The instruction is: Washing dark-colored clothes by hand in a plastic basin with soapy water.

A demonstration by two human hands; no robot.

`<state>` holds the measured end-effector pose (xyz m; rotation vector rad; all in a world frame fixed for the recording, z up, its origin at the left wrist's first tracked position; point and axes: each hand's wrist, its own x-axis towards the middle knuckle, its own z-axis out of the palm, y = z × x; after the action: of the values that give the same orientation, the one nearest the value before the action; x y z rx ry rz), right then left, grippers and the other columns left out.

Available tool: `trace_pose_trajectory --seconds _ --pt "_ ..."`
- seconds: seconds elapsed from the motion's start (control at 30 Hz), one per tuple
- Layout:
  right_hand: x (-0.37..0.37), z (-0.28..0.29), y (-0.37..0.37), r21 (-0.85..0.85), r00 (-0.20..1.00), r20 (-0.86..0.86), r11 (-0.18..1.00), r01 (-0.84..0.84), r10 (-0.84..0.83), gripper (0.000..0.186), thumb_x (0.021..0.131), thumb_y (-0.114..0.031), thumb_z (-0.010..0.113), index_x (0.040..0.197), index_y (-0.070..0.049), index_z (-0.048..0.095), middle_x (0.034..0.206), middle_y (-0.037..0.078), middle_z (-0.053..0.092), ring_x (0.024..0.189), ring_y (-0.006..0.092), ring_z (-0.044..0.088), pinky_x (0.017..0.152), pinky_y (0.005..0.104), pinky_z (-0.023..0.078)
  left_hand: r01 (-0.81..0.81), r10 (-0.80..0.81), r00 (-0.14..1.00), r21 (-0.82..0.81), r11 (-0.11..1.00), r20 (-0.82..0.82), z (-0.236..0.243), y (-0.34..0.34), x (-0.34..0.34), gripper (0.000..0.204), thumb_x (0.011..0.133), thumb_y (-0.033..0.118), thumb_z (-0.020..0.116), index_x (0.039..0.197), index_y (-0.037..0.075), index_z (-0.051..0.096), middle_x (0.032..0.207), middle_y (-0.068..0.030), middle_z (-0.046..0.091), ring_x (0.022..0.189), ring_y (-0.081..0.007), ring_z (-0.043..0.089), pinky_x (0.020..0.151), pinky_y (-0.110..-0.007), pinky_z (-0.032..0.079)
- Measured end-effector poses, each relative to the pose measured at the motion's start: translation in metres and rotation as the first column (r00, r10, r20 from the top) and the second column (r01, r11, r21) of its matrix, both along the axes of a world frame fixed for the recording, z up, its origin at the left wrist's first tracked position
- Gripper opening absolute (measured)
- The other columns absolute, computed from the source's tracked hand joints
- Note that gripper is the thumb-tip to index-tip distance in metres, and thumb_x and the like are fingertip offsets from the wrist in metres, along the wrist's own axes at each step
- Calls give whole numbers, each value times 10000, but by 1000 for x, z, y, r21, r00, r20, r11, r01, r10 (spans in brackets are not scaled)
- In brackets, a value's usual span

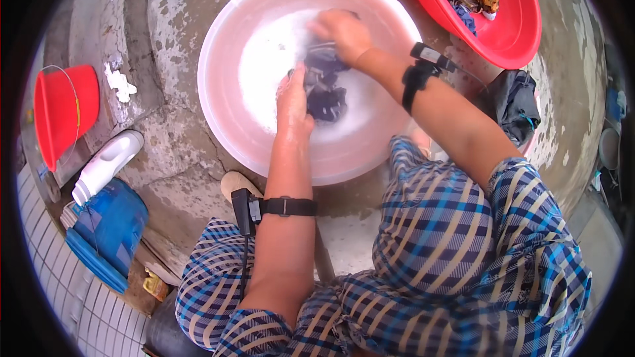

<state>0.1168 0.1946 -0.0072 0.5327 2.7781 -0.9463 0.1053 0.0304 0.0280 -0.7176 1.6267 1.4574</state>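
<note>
A wide pale pink basin (215, 125) stands before me, holding water and white suds. In it lies a wet dark navy garment (327, 104), bunched up, with lighter grey patches. My left hand (294, 102) is closed on the garment's left edge, its wet thumb pointing away from me. Above the garment's far end is my right hand (342, 33), blurred by motion. Its fingers are smeared, and whether they grip the cloth is not clear.
A red basin (512, 36) with dark clothes is at the far right, above a dark grey bag-like cloth (516, 107). On the left are a red bucket (54, 109), a white bottle (109, 162), a blue container (116, 221) and a crumpled white piece (120, 84).
</note>
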Motion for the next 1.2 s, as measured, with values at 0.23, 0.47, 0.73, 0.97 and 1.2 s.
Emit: trace_pose_trajectory --seconds 0.23,0.47,0.73,0.97,1.2 --pt "33 2 -70 -522 990 -118 853 0 -72 332 872 -375 604 983 -68 668 946 155 649 890 325 626 818 376 479 -146 92 968 225 963 234 -17 -29 -11 576 915 500 516 1296 71 466 1240 -145 545 1152 -301 541 981 -482 434" --pt "2 20 -23 -193 988 -62 973 124 -138 345 851 -420 589 802 -80 620 745 178 598 730 355 584 711 402 481 -98 73 983 147 984 167 1 2 0 453 933 453 505 1188 79 530 1079 -89 620 927 -203 628 745 -376 523" --pt "-15 122 -12 -877 937 -39 461 134 -346 282 896 -327 624 788 -67 643 765 -27 628 617 36 554 552 198 444 350 -238 798 104 931 -554 4 -28 -26 630 832 337 673 1311 -1 443 1261 -138 545 1172 -235 511 991 -368 396" --pt "-26 198 -16 -368 453 -886 742 -561 -97 299 880 -292 597 946 -4 639 969 89 639 946 140 588 844 284 459 646 -645 564 -210 733 -516 -39 -49 -25 459 889 212 586 1301 41 477 1271 -92 547 1221 -182 469 1046 -314 356" --pt "38 105 55 -642 975 211 762 87 67 284 779 -328 704 843 -55 655 832 1 632 747 97 565 695 269 458 -56 252 902 485 873 -349 2 -36 -38 363 901 175 567 1241 51 555 1098 -53 643 980 -151 619 857 -283 496"
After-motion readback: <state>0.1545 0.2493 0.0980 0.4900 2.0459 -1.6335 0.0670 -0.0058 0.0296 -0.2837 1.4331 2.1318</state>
